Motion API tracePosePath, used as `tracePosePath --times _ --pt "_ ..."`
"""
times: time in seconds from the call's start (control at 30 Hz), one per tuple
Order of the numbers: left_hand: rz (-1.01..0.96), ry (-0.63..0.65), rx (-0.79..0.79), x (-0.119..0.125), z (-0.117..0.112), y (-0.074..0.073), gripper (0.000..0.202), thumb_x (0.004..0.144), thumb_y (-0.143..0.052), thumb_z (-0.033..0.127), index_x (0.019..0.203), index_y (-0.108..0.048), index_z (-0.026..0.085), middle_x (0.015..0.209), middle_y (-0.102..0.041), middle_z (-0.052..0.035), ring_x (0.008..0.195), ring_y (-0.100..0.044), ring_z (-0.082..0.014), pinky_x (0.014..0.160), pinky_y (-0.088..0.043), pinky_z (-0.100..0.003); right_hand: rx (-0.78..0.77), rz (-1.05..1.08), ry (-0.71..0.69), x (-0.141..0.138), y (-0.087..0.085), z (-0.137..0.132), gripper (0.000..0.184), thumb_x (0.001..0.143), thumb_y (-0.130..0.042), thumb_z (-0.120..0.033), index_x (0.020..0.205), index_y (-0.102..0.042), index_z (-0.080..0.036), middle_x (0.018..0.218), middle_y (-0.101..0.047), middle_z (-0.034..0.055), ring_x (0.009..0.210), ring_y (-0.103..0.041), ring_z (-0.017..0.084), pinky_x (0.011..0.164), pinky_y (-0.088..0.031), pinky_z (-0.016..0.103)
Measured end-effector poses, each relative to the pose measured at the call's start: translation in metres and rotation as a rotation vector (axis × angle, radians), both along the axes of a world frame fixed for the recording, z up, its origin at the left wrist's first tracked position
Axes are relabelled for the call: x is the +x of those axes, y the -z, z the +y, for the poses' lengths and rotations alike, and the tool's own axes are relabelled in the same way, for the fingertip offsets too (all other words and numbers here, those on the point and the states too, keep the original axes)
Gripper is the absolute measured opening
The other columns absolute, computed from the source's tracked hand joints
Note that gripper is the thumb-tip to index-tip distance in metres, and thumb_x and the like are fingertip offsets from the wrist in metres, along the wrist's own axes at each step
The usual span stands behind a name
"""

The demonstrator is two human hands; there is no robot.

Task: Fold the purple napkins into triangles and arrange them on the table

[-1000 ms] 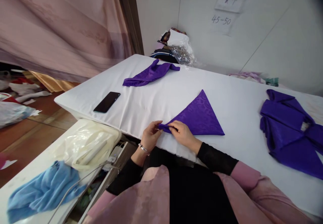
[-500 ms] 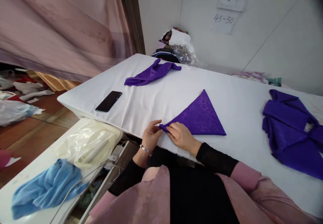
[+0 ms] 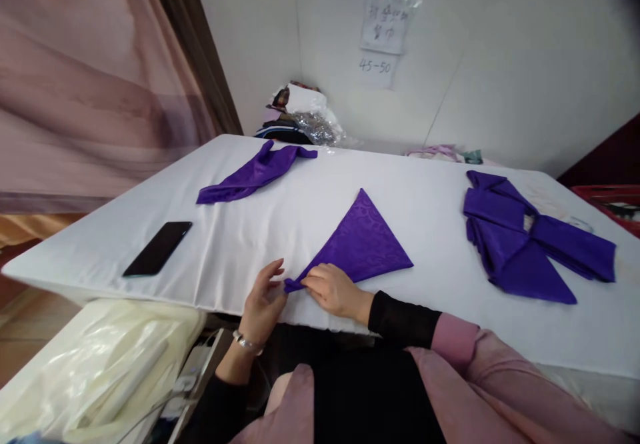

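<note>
Head view: one phone (image 3: 158,249), one loose cloth (image 3: 250,176), one patterned, purple, triangular cloth (image 3: 367,241) are lying on one table (image 3: 425,197). Right hand (image 3: 333,289) is pinching the latter's narrow end; left hand (image 3: 260,305), fingers apart.

Purple cloth (image 3: 367,244) with a tone-on-tone scroll pattern, lying flat near the front edge of the white tabletop (image 3: 430,324). From where I stand, it forms a broad triangle, one corner pointing away from the person; the opposite end narrows to a bunched tip between the hands (image 3: 335,291).
</note>
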State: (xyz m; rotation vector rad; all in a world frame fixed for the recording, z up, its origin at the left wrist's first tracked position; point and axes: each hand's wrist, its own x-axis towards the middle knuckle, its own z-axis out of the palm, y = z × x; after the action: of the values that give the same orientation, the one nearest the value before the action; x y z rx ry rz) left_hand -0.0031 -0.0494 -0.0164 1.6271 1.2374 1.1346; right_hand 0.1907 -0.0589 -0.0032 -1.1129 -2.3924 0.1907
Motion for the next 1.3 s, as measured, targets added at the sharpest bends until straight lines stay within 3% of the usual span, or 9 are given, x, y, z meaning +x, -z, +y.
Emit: tracePosePath --times 0.1,0.2,0.37,0.5,0.63,0.8,0.93,1.1,1.3 --pt "0.170 0.184 0.061 -0.007 0.004 -0.004 0.058 0.070 -0.055 0.016 0.127 -0.050 0.026 0.136 -0.048 -0.0037 0.128 -0.040 -0.0240 0.109 -0.032 -0.043 -0.048 0.070 -0.042 0.004 -0.004 -0.008 0.016 0.088 -0.049 -0.017 0.096 -0.062 -0.016 0.087 -0.061 0.0045 0.080 -0.052 0.016 0.072 -0.039 0.029" --pt "0.216 0.400 0.087 -0.005 0.007 -0.008 0.054 0.074 -0.049 0.013 0.127 -0.051 0.025 0.138 -0.048 -0.0041 0.136 -0.029 -0.0233 0.110 -0.029 -0.045 -0.098 0.178 -0.131 0.011 -0.009 -0.018 0.018 0.088 -0.046 -0.017 0.098 -0.062 -0.015 0.092 -0.062 0.0064 0.087 -0.054 0.016 0.079 -0.043 0.029" --pt "0.337 0.678 0.152 0.012 0.013 -0.016 0.043 0.078 -0.053 0.017 0.120 -0.058 0.026 0.124 -0.060 -0.0051 0.133 -0.035 -0.0247 0.110 -0.027 -0.049 -0.199 0.361 -0.221 0.023 -0.016 -0.034 0.019 0.088 -0.046 -0.018 0.099 -0.061 -0.015 0.098 -0.064 0.0087 0.096 -0.056 0.017 0.088 -0.045 0.031" --pt "0.487 0.795 0.170 0.026 0.016 -0.019 0.033 0.078 -0.061 0.024 0.110 -0.064 0.031 0.112 -0.067 -0.0007 0.128 -0.043 -0.0238 0.112 -0.018 -0.050 -0.320 0.517 -0.149 0.028 -0.025 -0.040 0.017 0.086 -0.050 -0.018 0.097 -0.063 -0.015 0.094 -0.064 0.0071 0.089 -0.059 0.016 0.082 -0.047 0.030" --pt "0.398 0.766 0.192 0.036 0.019 -0.020 0.023 0.082 -0.058 0.030 0.103 -0.067 0.028 0.111 -0.068 -0.0016 0.120 -0.051 -0.0212 0.112 -0.019 -0.048 -0.476 0.717 0.002 0.033 -0.037 -0.038 0.018 0.087 -0.051 -0.022 0.094 -0.066 -0.016 0.091 -0.065 0.0042 0.085 -0.060 0.015 0.078 -0.048 0.029" --pt "0.179 0.683 0.118 0.049 0.028 -0.028 0.021 0.083 -0.057 0.032 0.097 -0.070 0.025 0.100 -0.071 -0.0026 0.093 -0.064 -0.0195 0.094 -0.045 -0.037 -0.633 0.769 0.159 0.066 -0.041 -0.035 0.039 0.088 -0.052 -0.031 0.125 -0.053 -0.020 0.110 -0.064 0.0065 0.097 -0.060 0.017 0.084 -0.048 0.034" --pt "0.010 0.552 -0.012 0.067 0.040 -0.043 0.017 0.076 -0.064 0.035 0.083 -0.073 0.022 0.083 -0.073 -0.0026 0.081 -0.066 -0.0214 0.079 -0.052 -0.034 -0.533 0.553 0.227 0.109 -0.036 -0.042 0.053 0.084 -0.058 -0.036 0.133 -0.044 -0.023 0.118 -0.061 0.0082 0.108 -0.056 0.021 0.090 -0.045 0.041" --pt "-0.219 0.460 -0.195 0.099 0.067 -0.061 0.030 0.064 -0.072 0.044 0.076 -0.071 0.017 0.077 -0.072 -0.0034 0.073 -0.064 -0.0215 0.073 -0.053 -0.037 -0.376 0.290 0.375 0.151 -0.019 -0.052 0.064 0.079 -0.063 -0.038 0.137 -0.040 -0.024 0.118 -0.061 0.0096 0.107 -0.055 0.025 0.092 -0.042 0.045" --pt "-0.363 0.284 -0.264 0.139 0.109 -0.057 0.036 0.057 -0.075 0.042 0.079 -0.068 0.015 0.071 -0.070 -0.0021 0.068 -0.063 -0.0186 0.072 -0.051 -0.034 -0.305 0.318 0.604 0.174 0.009 -0.051 0.056 0.080 -0.058 -0.031 0.134 -0.045 -0.023 0.107 -0.064 0.0073 0.096 -0.059 0.024 0.085 -0.046 0.040"
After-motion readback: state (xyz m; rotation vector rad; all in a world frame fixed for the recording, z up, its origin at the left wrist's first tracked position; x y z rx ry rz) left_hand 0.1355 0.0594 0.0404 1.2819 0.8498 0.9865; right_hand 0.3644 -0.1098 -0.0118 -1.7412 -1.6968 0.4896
